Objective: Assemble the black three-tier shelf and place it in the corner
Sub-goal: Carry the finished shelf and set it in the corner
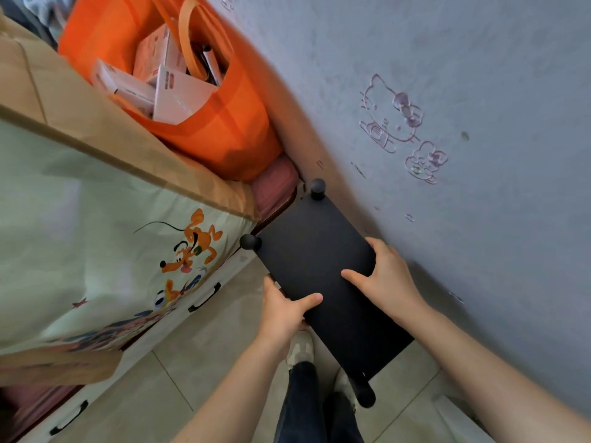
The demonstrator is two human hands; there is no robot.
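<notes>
The black shelf [319, 251] stands against the grey wall, seen from above, its flat top panel facing me. Round black post caps show at its far corner [318, 187], left corner [250, 242] and near corner [364, 396]. My left hand [284, 310] grips the panel's left long edge, thumb on top and fingers under it. My right hand [382, 276] holds the wall-side edge, thumb lying across the top. The lower tiers are hidden beneath the top panel.
A grey wall [447, 75] with cartoon stickers runs along the right. An orange bag [179, 91] full of boxes and a pink case [275, 190] sit beyond the shelf. A white drawer unit [144, 330] under a cartoon cloth stands left. Tiled floor [192, 362] and my feet lie below.
</notes>
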